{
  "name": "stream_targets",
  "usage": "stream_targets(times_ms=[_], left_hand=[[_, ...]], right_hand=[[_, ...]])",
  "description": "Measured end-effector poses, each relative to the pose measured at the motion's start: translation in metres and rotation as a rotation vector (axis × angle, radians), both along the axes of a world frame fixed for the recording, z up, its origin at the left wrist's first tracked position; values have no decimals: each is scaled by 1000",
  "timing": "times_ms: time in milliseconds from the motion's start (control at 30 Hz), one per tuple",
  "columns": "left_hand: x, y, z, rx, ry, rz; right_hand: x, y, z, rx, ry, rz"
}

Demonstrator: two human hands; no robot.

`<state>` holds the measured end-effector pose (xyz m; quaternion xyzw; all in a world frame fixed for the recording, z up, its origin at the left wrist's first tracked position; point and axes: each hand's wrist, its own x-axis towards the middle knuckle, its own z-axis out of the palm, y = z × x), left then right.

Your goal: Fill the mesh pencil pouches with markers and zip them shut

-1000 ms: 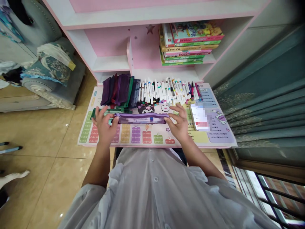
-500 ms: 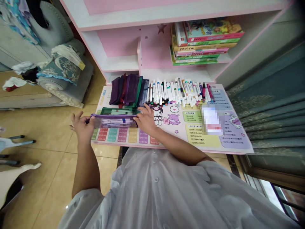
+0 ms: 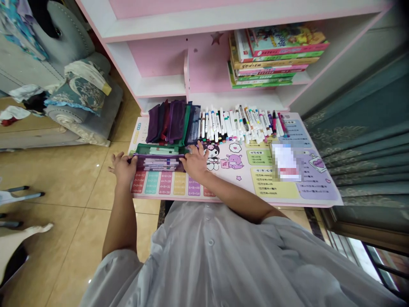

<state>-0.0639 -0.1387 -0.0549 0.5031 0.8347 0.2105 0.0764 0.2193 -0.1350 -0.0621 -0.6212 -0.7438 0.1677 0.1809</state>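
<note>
A purple mesh pencil pouch [image 3: 138, 163] with several pens inside lies near the desk's front left edge. My left hand [image 3: 124, 168] pinches its left end between thumb and fingers. At its right end, my right hand [image 3: 195, 163] holds the corner, fingers partly spread over the desk. Just behind is a green pencil pouch [image 3: 143, 149], also with pens in it. Farther back stands a row of pouches, among them a purple pouch [image 3: 175, 121] and a dark blue pouch [image 3: 193, 123]. A pile of white markers [image 3: 226, 123] spreads to their right.
The desk mat [image 3: 223, 181] bears printed tables and cartoon figures. A phone [image 3: 286, 162], its screen blurred, lies at the right. A shelf holds stacked books [image 3: 277, 59] above the desk's back. A curtain [image 3: 361, 119] hangs at the right, and an armchair [image 3: 79, 98] stands at the left.
The purple pouch has come down onto the desk and lies flatter. My left hand has moved right and slightly down with its end; my right hand has stayed nearly in place.
</note>
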Motion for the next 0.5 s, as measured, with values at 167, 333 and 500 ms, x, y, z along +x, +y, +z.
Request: stream_targets(times_ms=[167,333,500], left_hand=[[1,2,-8,24,-3,4],[-2,5,-15,19,48,8],[-3,4,-18,9,94,35]], right_hand=[[-1,3,-6,29,-16,-14],[-1,2,-6,11,-38,-23],[1,-4,-1,-18,-57,-7]])
